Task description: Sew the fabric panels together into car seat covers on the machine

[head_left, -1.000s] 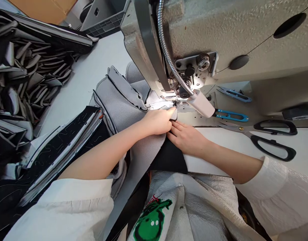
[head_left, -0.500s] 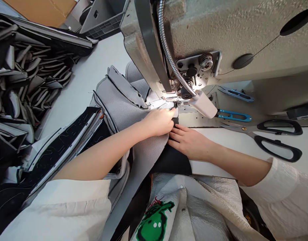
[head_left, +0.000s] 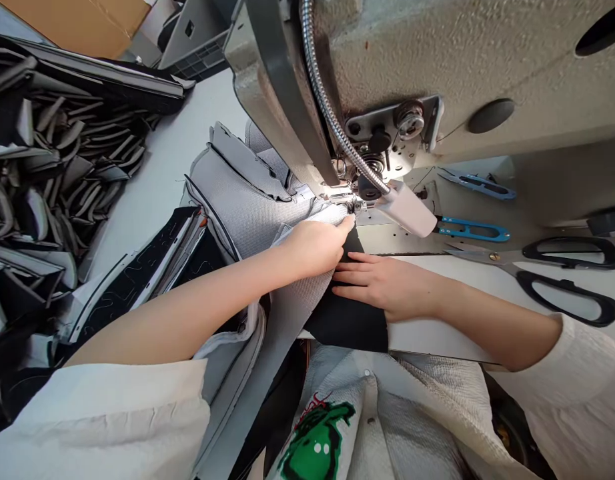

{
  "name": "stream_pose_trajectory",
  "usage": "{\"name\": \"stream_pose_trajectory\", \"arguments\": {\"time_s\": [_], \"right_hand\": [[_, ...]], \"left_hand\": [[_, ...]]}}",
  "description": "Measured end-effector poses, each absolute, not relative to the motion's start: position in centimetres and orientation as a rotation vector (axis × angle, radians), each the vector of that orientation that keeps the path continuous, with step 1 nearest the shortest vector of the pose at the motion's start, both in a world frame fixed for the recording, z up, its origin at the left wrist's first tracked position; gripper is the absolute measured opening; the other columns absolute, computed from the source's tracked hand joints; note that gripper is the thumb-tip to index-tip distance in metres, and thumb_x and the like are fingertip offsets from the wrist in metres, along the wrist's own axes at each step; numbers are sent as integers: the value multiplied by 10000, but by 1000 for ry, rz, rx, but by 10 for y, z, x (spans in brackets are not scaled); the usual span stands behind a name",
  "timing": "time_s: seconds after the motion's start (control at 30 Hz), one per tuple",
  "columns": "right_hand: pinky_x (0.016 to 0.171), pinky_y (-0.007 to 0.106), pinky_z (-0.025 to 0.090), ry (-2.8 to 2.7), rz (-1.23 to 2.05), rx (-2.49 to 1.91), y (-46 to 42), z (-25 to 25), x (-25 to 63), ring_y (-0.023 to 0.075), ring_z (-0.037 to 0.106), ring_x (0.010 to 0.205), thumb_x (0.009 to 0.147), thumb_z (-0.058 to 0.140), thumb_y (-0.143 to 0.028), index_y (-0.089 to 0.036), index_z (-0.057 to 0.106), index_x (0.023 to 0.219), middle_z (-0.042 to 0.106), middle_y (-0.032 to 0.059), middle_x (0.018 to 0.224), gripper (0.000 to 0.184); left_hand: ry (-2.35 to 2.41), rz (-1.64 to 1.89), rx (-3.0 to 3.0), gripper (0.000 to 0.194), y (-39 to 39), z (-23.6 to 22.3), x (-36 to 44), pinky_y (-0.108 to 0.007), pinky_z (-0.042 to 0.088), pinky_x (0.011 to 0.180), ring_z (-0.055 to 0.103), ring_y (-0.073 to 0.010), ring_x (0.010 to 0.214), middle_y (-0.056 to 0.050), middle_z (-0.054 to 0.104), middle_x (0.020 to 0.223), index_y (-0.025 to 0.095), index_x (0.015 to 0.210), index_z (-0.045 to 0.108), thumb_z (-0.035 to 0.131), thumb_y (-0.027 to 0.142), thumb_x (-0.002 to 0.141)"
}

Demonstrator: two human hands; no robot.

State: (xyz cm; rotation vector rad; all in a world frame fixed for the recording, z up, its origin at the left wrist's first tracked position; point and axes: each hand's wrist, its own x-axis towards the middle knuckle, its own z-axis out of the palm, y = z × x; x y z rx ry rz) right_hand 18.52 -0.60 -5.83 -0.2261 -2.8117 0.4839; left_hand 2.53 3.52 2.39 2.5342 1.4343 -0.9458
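Left hand [head_left: 320, 248], grip bunched, is pressing gray mesh fabric [head_left: 302, 295] at frame center, any pinch hidden. The right hand [head_left: 387, 283] is lying flat, fingers parted, on black fabric [head_left: 352, 321]. Both fabrics are seeming soft, best held flat near the edges.

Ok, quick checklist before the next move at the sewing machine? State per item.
1. Left hand clear of the presser foot: not ok, index fingertip is right beside it.
2. Right hand away from the foot: ok, lying flat on the black fabric.
3. Gray fabric steadied: ok, left hand rests on it.
4. Needle up or down: cannot tell, too small.
5. Lamp lighting the stitching area: ok, bright there.
6. Scissors clear of both fabrics: ok, lying apart to the right.
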Motion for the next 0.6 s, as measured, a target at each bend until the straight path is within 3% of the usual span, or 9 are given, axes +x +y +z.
{"name": "stream_pose_trajectory", "arguments": {"time_s": [0.2, 0.3, 0.43, 0.6], "right_hand": [[1149, 530, 172, -2816, 485, -326, 3, -61, 183, 319, 392, 1326, 727, 584, -172, -66, 541, 1287, 519, 214, 1336, 572], [1164, 520, 130, -2819, 589, -239, 2, -57, 185, 295, 367, 1347, 688, 605, -197, -113, 523, 1319, 484, 174, 1389, 642], [1156, 486, 182, -2815, 620, -197, -6, -56, 185, 265, 369, 1352, 758, 548, -192, -116, 517, 1326, 481, 141, 1411, 574], [1120, 474, 250, -2798, 464, -359, -17, -59, 164, 306, 395, 1327, 767, 567, -194, -57, 495, 1335, 479, 181, 1401, 589]], "left_hand": [[1470, -815, 2548, 568, 36, 20, 33, -317, 483, 716, 659, -266, 917, -134, 694, 984, 91, 1411, 369, 380, 135, 845], [1548, -968, 2552, 609, 25, 19, 39, -336, 489, 704, 665, -291, 895, -169, 685, 986, 97, 1465, 279, 401, 163, 871], [1574, -1097, 2463, 717, 21, 23, 30, -350, 491, 725, 669, -282, 867, -148, 694, 985, 183, 1514, 142, 425, 140, 857], [1332, -747, 2389, 634, 46, 34, 12, -274, 456, 885, 593, -211, 1089, -38, 626, 1239, 258, 1460, 338, 402, 180, 834]]}}
